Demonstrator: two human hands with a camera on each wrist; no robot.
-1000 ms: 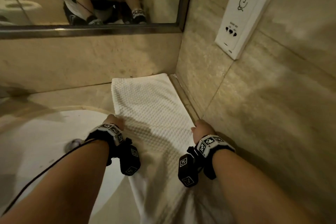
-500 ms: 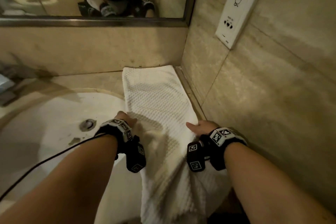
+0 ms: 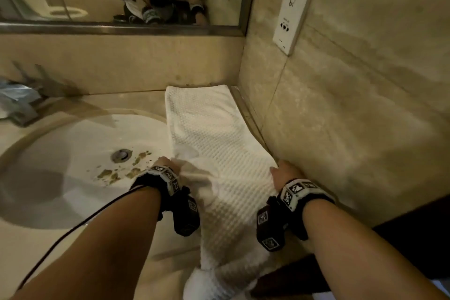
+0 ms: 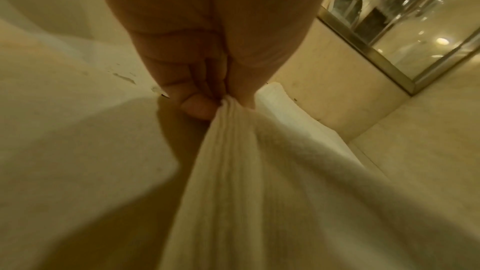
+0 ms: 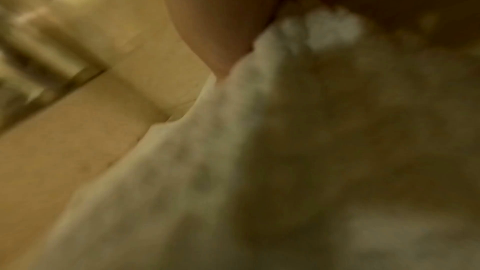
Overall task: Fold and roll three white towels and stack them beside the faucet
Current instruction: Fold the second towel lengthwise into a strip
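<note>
Fingers: left hand (image 3: 168, 165) is pinching the towel (image 3: 207, 134) edge, bunched between thumb and fingers (image 4: 197, 108); right hand (image 3: 282, 174) is gripping the opposite edge, its fingers too blurred to read.
Towel: lying lengthwise on the worktop (image 3: 126, 102) between sink (image 3: 73, 143) and wall, near end hanging off.
Advice: keeping both edges level and taut is making a straight fold likelier.

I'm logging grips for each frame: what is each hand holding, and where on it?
Both hold the white waffle-weave towel: left hand pinches its left edge, right hand its right edge.
</note>
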